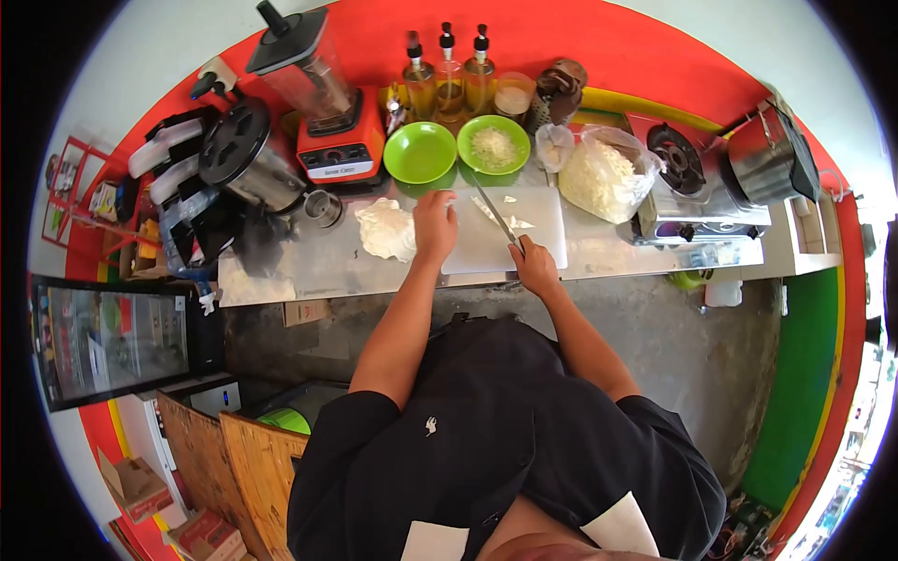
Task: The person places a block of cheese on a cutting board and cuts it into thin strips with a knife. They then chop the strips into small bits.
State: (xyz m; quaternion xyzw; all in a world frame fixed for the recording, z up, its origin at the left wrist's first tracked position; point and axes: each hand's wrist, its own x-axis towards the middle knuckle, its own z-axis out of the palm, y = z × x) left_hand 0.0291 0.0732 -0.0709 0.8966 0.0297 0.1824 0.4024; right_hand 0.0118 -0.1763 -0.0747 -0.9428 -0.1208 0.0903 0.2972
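Knife [499, 220] in the right hand [536, 268], a person in a black shirt works at a metal-topped bench [309, 266]. The fingers are wrapped around the handle at the near edge of a white cutting board [547, 220], toward its right corner, and the blade slants away toward the far edge. Pale pieces [483, 208] lie on the board on either side of the blade. The left hand [435, 222] is over the board's left edge, its fingers loosely bent; whether they hold anything cannot be told. Just beside it, left of the board, lies a crumpled white item [384, 230]. Beyond the board's far edge sit two green bowls, the left bowl [421, 157] beside the right bowl [466, 146], which holds pale shreds [494, 148]. A clear bag [613, 178] of similar shreds stands off the board's far right corner, near a gas stove [703, 222] at the bench's right end.
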